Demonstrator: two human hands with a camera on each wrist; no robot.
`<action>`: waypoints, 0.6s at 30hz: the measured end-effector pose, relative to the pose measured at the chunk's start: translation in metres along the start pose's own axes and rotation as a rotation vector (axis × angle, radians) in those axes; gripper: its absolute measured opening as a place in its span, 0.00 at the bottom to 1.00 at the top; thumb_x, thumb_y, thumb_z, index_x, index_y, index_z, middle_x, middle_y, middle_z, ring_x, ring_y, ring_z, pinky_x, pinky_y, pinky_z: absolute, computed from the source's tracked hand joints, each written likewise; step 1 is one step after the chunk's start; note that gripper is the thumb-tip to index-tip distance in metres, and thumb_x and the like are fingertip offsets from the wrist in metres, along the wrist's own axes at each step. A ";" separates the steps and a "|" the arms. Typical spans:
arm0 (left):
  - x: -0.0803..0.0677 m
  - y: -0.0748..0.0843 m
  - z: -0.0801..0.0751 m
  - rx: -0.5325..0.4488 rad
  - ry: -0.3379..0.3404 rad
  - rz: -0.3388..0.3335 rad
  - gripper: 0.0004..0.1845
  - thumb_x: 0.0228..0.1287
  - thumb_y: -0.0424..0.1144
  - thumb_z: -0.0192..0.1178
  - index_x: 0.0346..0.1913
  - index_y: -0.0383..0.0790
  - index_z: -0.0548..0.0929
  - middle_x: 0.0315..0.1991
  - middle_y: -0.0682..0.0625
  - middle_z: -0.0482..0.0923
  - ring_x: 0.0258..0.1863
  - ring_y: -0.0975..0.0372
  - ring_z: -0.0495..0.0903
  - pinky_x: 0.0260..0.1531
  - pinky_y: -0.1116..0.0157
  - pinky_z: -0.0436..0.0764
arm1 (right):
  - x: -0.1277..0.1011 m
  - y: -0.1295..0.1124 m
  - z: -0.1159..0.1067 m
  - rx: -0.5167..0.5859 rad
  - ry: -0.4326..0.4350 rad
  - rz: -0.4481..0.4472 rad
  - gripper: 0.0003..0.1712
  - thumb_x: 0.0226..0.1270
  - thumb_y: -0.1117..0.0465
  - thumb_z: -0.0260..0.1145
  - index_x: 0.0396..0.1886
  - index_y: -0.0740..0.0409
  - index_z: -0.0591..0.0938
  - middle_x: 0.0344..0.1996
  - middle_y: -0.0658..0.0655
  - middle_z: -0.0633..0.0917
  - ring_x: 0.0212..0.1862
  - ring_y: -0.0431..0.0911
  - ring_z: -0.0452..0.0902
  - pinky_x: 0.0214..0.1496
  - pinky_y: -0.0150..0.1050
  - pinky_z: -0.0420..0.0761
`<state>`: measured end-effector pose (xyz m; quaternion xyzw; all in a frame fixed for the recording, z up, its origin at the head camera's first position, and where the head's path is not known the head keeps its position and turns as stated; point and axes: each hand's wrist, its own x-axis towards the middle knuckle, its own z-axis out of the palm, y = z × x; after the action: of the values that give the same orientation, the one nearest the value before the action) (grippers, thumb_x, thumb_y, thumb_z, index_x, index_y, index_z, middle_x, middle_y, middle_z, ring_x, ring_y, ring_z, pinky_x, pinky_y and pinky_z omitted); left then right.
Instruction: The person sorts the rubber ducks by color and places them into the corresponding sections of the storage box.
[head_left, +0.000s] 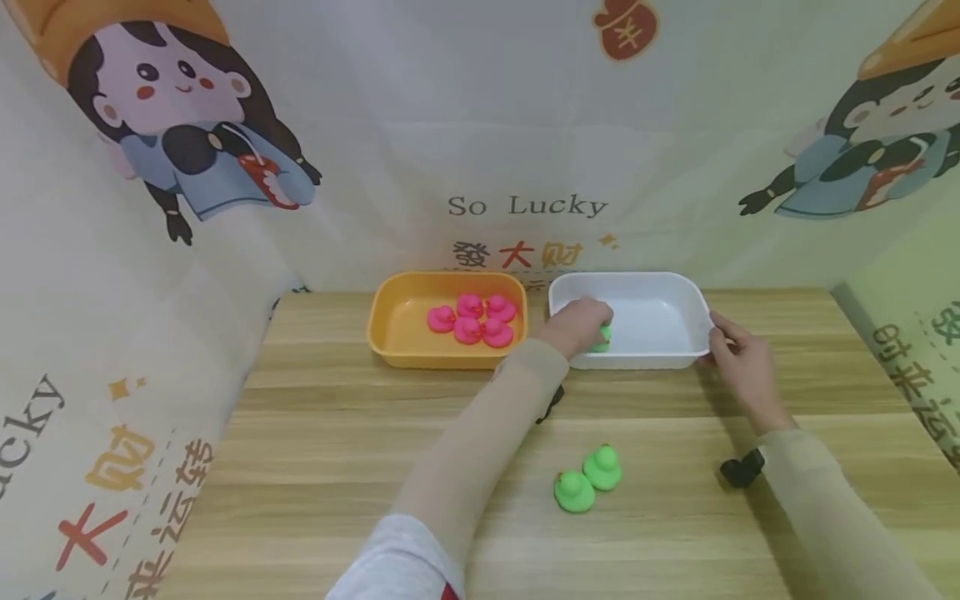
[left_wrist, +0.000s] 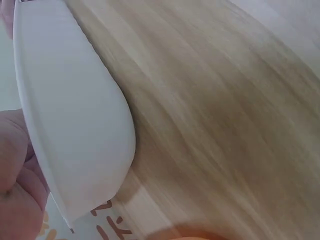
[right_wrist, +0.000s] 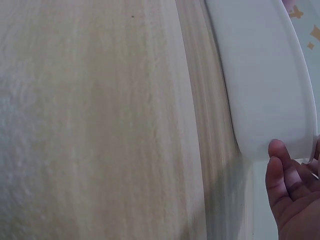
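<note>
Head view, taken from left to right: five pink ducks (head_left: 472, 318) are gathered in the orange tray (head_left: 390, 329) at the far left, kept apart by colour from the white tray (head_left: 675, 287) beside it, over whose near-left corner the left hand (head_left: 577, 325) is curled around one green duck (head_left: 602, 337). Two more green ducks (head_left: 587, 479) are left touching on the near table (head_left: 300, 450), while the white tray's right rim is steadied by the loosely bent fingers of the right hand (head_left: 738, 354).
</note>
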<state>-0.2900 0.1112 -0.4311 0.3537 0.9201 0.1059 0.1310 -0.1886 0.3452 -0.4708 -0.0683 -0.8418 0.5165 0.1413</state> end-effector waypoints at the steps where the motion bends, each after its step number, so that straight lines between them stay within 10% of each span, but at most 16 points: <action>1: 0.000 0.001 0.000 0.005 0.001 -0.008 0.06 0.63 0.37 0.60 0.42 0.42 0.81 0.38 0.53 0.79 0.37 0.64 0.73 0.41 0.71 0.74 | 0.000 0.000 0.000 -0.003 -0.005 0.000 0.25 0.72 0.58 0.49 0.63 0.68 0.69 0.52 0.77 0.75 0.24 0.28 0.78 0.29 0.25 0.82; 18: 0.000 0.002 -0.002 0.053 0.061 -0.080 0.12 0.69 0.31 0.48 0.51 0.43 0.78 0.48 0.50 0.77 0.48 0.62 0.74 0.50 0.68 0.75 | 0.000 0.001 -0.001 -0.020 -0.010 -0.007 0.26 0.73 0.57 0.49 0.64 0.66 0.69 0.53 0.74 0.75 0.24 0.31 0.79 0.27 0.25 0.82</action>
<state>-0.2892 0.1125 -0.4288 0.3169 0.9394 0.0868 0.0978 -0.1882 0.3461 -0.4712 -0.0642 -0.8477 0.5080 0.1384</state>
